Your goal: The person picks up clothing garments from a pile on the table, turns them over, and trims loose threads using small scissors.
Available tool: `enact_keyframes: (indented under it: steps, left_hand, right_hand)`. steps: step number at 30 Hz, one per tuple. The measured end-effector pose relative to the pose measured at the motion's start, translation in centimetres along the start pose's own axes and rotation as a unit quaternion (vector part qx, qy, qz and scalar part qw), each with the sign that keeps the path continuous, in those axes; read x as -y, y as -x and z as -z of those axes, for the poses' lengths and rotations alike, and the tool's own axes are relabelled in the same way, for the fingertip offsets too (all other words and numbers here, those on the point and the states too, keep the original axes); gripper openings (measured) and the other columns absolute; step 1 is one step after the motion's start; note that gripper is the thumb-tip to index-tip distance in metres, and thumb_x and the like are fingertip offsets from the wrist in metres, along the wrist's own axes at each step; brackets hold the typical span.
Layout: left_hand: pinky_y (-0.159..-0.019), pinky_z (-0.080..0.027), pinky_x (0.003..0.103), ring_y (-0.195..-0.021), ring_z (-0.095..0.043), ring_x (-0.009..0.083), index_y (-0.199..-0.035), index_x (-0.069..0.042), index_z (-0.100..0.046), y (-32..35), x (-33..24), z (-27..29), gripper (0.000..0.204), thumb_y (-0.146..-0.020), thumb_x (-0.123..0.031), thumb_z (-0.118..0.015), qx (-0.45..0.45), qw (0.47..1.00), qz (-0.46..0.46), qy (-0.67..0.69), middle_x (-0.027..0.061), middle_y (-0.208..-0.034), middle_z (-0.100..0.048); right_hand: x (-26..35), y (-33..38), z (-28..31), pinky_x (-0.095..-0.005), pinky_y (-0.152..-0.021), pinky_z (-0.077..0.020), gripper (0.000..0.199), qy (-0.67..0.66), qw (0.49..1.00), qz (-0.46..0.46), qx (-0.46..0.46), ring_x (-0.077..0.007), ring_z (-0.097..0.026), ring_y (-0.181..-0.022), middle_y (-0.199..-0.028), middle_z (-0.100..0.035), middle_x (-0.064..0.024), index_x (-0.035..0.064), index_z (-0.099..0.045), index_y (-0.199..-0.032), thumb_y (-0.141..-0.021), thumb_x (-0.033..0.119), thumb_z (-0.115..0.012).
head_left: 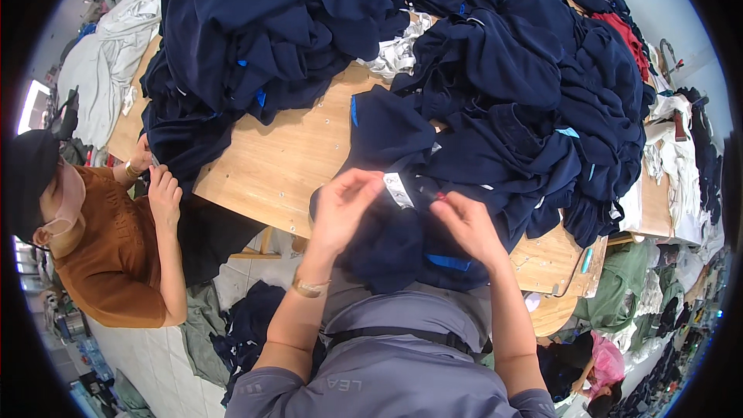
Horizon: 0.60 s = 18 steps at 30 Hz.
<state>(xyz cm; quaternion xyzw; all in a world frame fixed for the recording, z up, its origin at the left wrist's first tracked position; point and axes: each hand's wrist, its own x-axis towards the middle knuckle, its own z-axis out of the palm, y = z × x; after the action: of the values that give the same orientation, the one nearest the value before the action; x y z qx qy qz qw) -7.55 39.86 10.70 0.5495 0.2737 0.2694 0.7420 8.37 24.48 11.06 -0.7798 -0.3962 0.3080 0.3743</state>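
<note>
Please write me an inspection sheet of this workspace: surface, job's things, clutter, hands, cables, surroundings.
Surface: wooden table, mostly covered.
Job's things: navy garment with a white label, held at the near table edge.
Clutter: navy clothing heaps, a red piece, white cloth.
Hands: left hand pinches beside the label; right hand grips the garment.
Cables: nothing seen.
Surroundings: a co-worker in a brown top handles navy cloth at the left; more garments lie on the tiled floor.
</note>
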Motion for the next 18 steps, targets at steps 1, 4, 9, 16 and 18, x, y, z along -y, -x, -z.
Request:
enact_keyframes:
  steps: [1, 4, 9, 16, 18]
  left_hand:
    - [-0.082, -0.044, 0.023, -0.089, -0.057, 0.0086, -0.092, 0.0, -0.064, 0.2, -0.7, 0.9, 0.01, -0.087, -0.009, -0.062, -0.024, 0.998, -0.023, -0.044, 0.0046, -0.096, -0.065]
    - [-0.079, -0.045, 0.023, -0.085, -0.058, 0.0095, -0.091, 0.0, -0.063, 0.6, -2.9, 3.2, 0.012, -0.088, -0.011, -0.061, -0.137, 0.98, -0.101, -0.103, 0.005, -0.092, -0.065]
    - [-0.07, -0.046, 0.023, -0.078, -0.059, 0.0098, -0.089, -0.001, -0.064, 1.5, -2.0, 5.8, 0.014, -0.087, -0.014, -0.063, -0.236, 0.919, -0.108, -0.298, 0.0051, -0.087, -0.065]
    - [-0.071, -0.05, 0.026, -0.084, -0.063, 0.0179, -0.092, -0.003, -0.066, 2.7, 1.1, -0.1, 0.015, -0.077, -0.003, -0.068, 0.0, 0.941, -0.136, -0.309, 0.0108, -0.094, -0.065]
    - [-0.092, -0.041, 0.038, -0.109, -0.054, 0.0307, -0.102, -0.005, -0.064, 2.5, 1.8, -1.0, 0.028, -0.075, -0.013, -0.071, 0.039, 0.895, -0.178, -0.406, 0.0126, -0.11, -0.061]
  right_hand:
    - [-0.5, 0.2, 0.1, -0.0292, -0.048, -0.04, 0.033, -0.095, 0.995, -0.036, -0.019, -0.0156, -0.053, -0.046, -0.054, -0.052, -0.006, 0.0012, -0.057, -0.077, -0.089, 0.032, -0.058]
    - [-0.7, 0.4, 0.0, -0.0186, -0.048, -0.04, 0.022, -0.221, 0.974, -0.054, -0.014, -0.0058, -0.049, -0.052, -0.061, -0.046, 0.0023, 0.0051, -0.048, -0.089, -0.092, 0.026, -0.054]
    - [-0.6, -0.1, -3.3, -0.0215, -0.062, -0.0414, 0.033, -0.152, 0.988, -0.014, -0.018, -0.0067, -0.049, -0.069, -0.082, -0.052, -0.0009, 0.0038, -0.047, -0.094, -0.076, 0.014, -0.073]
    - [-1.8, -0.5, -4.5, -0.0208, -0.073, -0.0409, 0.025, -0.503, 0.862, -0.057, -0.031, -0.0105, -0.052, -0.08, -0.086, -0.056, -0.0075, 0.0099, -0.039, -0.077, -0.076, -0.007, -0.056]
    - [-2.3, -0.1, -4.0, -0.0209, -0.074, -0.0406, 0.023, -0.57, 0.819, -0.066, -0.02, -0.0112, -0.052, -0.08, -0.087, -0.056, -0.0072, 0.0098, -0.039, -0.077, -0.075, -0.007, -0.055]
